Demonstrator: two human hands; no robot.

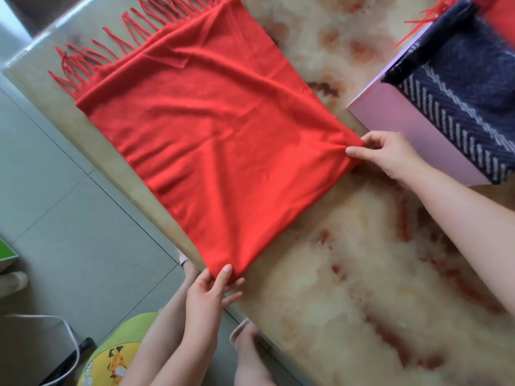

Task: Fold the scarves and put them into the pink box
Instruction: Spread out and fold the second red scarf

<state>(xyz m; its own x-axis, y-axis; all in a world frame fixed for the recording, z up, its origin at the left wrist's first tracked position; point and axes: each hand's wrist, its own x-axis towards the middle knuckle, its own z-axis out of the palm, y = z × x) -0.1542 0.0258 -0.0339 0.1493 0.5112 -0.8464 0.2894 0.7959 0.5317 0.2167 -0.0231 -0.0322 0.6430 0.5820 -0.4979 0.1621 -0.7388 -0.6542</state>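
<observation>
A: Main item?

B: red scarf. Plain bright red, soft weave, folded to a rough square and lying flat on the marble-patterned table, set diagonally in the view. A few shallow creases run across the top layer. Its fringe of thin red tassels sits along the far-left edge, some strands near the table's rim.

A: Hands?

B: left hand pinches the near corner of the red scarf right at the table edge, one finger on top of the cloth and the other fingers loosely extended below. right hand pinches the right-side corner between thumb and forefinger; the cloth puckers there. That corner is just beside the pink box.

A: Box contents?

B: navy scarf with white herringbone stripes, folded inside and draped over the box wall nearest the person. At the top-right corner there is a second red scarf, blurred, tassels hanging out; can't tell if it is in the box or behind it.

A: Counts?

B: Scarves three: two red, one navy. Box one. Hands two, both on the same scarf.

A: Rest?

B: Grey tiled floor on the left, green-yellow cartoon cushion bottom left, one white cable beside it.
</observation>
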